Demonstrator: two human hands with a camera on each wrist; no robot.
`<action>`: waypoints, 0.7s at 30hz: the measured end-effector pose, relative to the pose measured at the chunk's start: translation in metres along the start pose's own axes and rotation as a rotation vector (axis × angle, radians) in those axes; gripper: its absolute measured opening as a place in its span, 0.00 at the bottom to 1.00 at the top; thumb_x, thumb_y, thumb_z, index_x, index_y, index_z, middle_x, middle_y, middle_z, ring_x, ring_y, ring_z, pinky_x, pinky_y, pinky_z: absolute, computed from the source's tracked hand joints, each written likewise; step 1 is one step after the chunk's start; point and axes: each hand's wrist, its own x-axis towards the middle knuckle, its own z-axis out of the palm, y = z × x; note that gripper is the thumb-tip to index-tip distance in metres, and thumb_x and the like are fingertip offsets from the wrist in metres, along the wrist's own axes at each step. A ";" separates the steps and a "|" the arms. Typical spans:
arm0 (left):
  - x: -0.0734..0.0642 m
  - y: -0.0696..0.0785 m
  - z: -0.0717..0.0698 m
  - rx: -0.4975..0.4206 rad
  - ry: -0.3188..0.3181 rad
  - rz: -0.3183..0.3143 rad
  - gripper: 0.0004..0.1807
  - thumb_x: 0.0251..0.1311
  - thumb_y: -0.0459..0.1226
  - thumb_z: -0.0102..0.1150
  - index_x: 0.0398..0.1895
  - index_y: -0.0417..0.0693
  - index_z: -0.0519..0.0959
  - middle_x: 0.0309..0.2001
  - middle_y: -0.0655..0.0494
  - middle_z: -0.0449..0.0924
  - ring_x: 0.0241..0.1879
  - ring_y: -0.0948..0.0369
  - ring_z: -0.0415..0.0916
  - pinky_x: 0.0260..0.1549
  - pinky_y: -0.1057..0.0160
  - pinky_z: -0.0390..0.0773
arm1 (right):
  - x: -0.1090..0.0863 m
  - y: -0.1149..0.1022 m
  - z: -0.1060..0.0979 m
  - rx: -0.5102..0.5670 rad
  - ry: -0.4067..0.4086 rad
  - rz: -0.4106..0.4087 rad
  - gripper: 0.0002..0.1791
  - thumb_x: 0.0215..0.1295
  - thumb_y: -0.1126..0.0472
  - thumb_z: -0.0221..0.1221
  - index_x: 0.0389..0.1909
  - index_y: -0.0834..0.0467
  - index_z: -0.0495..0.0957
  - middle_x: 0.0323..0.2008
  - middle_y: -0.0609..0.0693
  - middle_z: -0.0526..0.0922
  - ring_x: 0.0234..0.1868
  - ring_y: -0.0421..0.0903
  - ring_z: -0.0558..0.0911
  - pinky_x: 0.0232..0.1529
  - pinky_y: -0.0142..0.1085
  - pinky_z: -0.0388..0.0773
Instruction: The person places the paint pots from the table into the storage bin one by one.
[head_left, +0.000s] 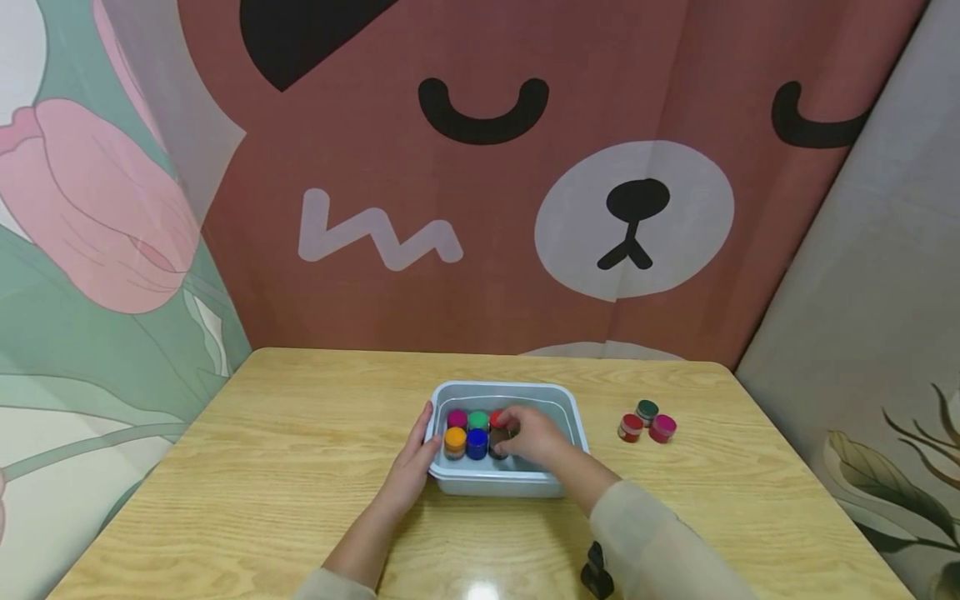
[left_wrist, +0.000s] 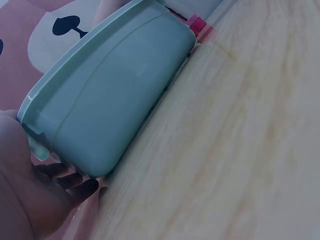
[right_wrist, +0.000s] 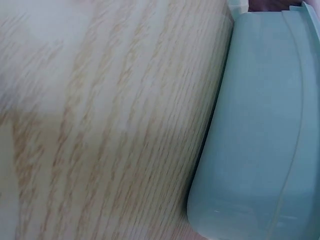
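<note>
A pale blue plastic bin (head_left: 495, 486) sits on the table with small lidded jars inside. My left hand (head_left: 407, 467) holds the bin at its left end; in the left wrist view, the fingers of that left hand (left_wrist: 47, 197) lie under the rim. Inside the bin, my right hand (head_left: 534, 435) pinches a dark brown jar (head_left: 498, 443). Left of it stand a blue jar (head_left: 476, 444) and an orange jar (head_left: 454, 442). Behind are a magenta jar (head_left: 457, 418), a green jar (head_left: 477, 420) and a red jar (head_left: 496, 417), partly hidden by my fingers.
Right of the bin, a dark green jar (head_left: 647, 411), a red jar (head_left: 631, 428) and a pink jar (head_left: 662, 429) stand grouped on the wooden table (head_left: 285, 467). A black object (head_left: 597, 573) lies by my right sleeve. A printed curtain (head_left: 495, 183) hangs behind.
</note>
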 end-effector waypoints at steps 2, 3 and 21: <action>0.000 -0.001 0.000 0.001 -0.001 0.007 0.33 0.74 0.40 0.40 0.79 0.53 0.47 0.79 0.46 0.42 0.78 0.42 0.37 0.73 0.35 0.39 | 0.000 0.001 -0.001 0.015 0.012 -0.006 0.20 0.50 0.64 0.72 0.45 0.59 0.80 0.42 0.53 0.82 0.42 0.48 0.78 0.49 0.46 0.78; 0.001 -0.001 0.000 0.000 -0.001 0.011 0.33 0.74 0.39 0.40 0.79 0.53 0.47 0.79 0.46 0.42 0.78 0.42 0.37 0.73 0.35 0.39 | 0.000 0.001 -0.002 0.020 0.018 -0.013 0.20 0.50 0.64 0.72 0.45 0.59 0.80 0.42 0.53 0.83 0.42 0.48 0.79 0.48 0.45 0.78; -0.001 0.000 0.000 0.005 0.014 0.027 0.33 0.73 0.40 0.42 0.79 0.50 0.49 0.79 0.46 0.43 0.78 0.43 0.39 0.74 0.38 0.40 | -0.010 0.001 -0.024 0.197 0.057 -0.021 0.22 0.56 0.61 0.69 0.52 0.60 0.79 0.51 0.58 0.82 0.48 0.51 0.82 0.43 0.40 0.84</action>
